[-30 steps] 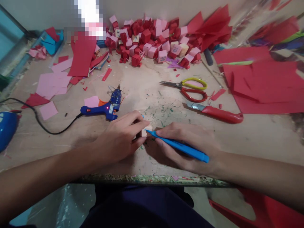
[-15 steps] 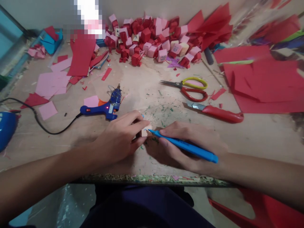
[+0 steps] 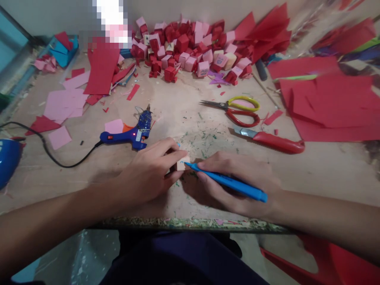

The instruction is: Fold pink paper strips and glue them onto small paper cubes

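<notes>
Near the table's front, my left hand [image 3: 152,166] is closed on a small pale cube [image 3: 181,164], holding it with its marked face up. A short blue line shows on that face. My right hand [image 3: 237,178] grips a blue marker pen [image 3: 230,182] whose tip rests at the cube's face. The pen slants down to the left. Just beyond my left hand lies a blue glue gun [image 3: 135,133] with a small red light on it; fingers hide part of the cube.
Scissors [image 3: 230,107] and a red-handled box cutter [image 3: 270,138] lie on the right. A pile of red and pink paper cubes [image 3: 184,51] fills the back. Red sheets [image 3: 329,103] cover the far right; pink paper pieces [image 3: 65,105] and a black cord [image 3: 59,161] lie left.
The right hand and marker pen have shifted slightly left, and the blue line on the cube shows more clearly. The left hand and cube have stayed put.
</notes>
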Demonstrator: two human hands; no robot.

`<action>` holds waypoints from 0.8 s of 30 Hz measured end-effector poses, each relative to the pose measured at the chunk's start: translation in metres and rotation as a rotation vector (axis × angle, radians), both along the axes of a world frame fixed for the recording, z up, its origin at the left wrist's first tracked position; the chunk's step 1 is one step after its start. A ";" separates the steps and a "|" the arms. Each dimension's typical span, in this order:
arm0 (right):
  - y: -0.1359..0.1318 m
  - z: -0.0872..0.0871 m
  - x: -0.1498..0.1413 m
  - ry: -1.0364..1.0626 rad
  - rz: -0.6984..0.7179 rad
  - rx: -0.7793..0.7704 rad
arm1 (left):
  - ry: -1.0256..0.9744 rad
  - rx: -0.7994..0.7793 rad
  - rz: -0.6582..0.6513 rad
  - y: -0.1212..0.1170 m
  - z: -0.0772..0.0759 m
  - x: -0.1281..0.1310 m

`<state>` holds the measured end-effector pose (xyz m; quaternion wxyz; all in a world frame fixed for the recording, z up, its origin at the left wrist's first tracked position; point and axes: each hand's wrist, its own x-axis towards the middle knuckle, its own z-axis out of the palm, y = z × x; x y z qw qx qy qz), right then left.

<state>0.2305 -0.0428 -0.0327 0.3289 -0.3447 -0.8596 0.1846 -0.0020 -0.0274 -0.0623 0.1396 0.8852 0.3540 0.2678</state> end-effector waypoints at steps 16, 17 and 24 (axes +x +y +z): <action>0.001 0.003 -0.003 -0.017 -0.029 -0.034 | 0.017 0.013 -0.001 0.000 0.000 -0.001; 0.000 0.003 -0.003 -0.005 -0.037 -0.034 | 0.014 0.016 0.002 0.000 0.000 -0.001; 0.000 0.002 -0.002 0.022 -0.061 -0.033 | 0.003 0.018 0.001 0.000 -0.001 -0.001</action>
